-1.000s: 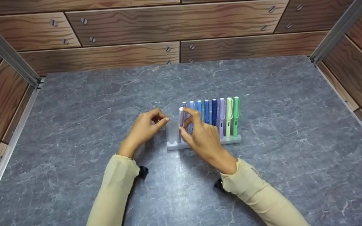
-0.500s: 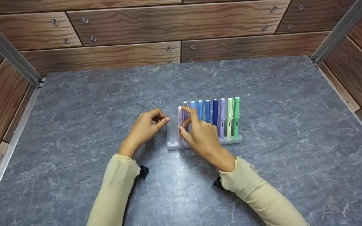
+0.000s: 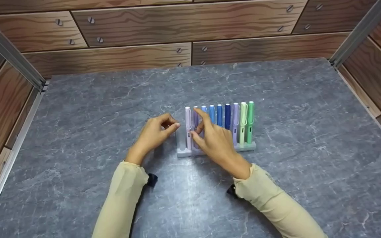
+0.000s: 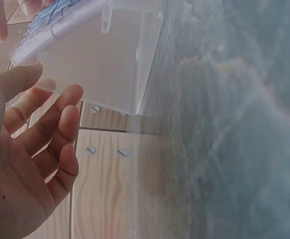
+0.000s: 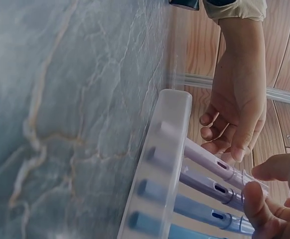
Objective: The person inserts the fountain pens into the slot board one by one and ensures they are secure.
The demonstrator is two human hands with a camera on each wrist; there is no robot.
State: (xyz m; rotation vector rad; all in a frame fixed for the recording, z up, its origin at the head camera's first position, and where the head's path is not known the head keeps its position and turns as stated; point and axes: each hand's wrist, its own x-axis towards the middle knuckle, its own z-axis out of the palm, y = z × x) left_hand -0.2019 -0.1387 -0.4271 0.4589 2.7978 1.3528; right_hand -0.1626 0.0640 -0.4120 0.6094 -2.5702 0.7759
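Note:
A clear pen stand (image 3: 184, 153) holds a row of upright capped pens in the head view. My left hand (image 3: 154, 132) pinches the stand's left edge; in the left wrist view one fingertip shows through the clear panel (image 4: 100, 64), with the thumb in front. At the row's left end stands a pale pink pen (image 3: 188, 122). Beside it my right hand (image 3: 215, 138) has thumb and forefinger apart, around the front of a purple pen (image 5: 205, 181), with no pen gripped. This hand hides the lower parts of several blue pens (image 5: 200, 209).
Further right in the stand are a lilac pen (image 3: 235, 122), a pale yellow-green pen (image 3: 242, 125) and a green pen (image 3: 250, 122). The grey marbled table (image 3: 78, 132) ends at wood-patterned walls (image 3: 137, 26) with metal posts at the corners.
The pale pink pen has gone from leaning in the right fingers to standing back in line with the row. The right hand has let go and shifted slightly right. The left hand stays put.

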